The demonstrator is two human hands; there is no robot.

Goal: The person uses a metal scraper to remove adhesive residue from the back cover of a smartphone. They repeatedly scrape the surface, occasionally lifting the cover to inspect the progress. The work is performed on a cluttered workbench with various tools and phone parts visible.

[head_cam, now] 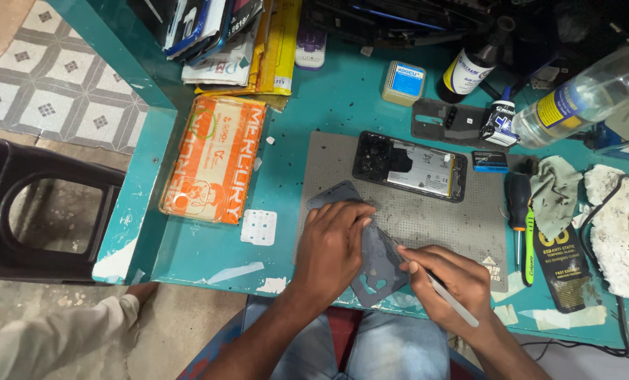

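My left hand (335, 243) presses flat on a thin grey phone back cover (373, 267) lying on the grey work mat (427, 222) near the table's front edge. My right hand (447, 276) grips silver tweezers (447, 295) like a pen, with their tip touching the cover by my left fingers. An opened phone (411, 167) with its insides showing lies face down farther back on the mat.
An orange packet (210, 158) lies left of the mat, with a small white sheet (259, 226) below it. Screwdrivers (520, 218), a cloth (555, 191), bottles (469, 70) and a clear plastic bottle (589, 95) crowd the right side. Another person's sleeve (54, 338) shows at lower left.
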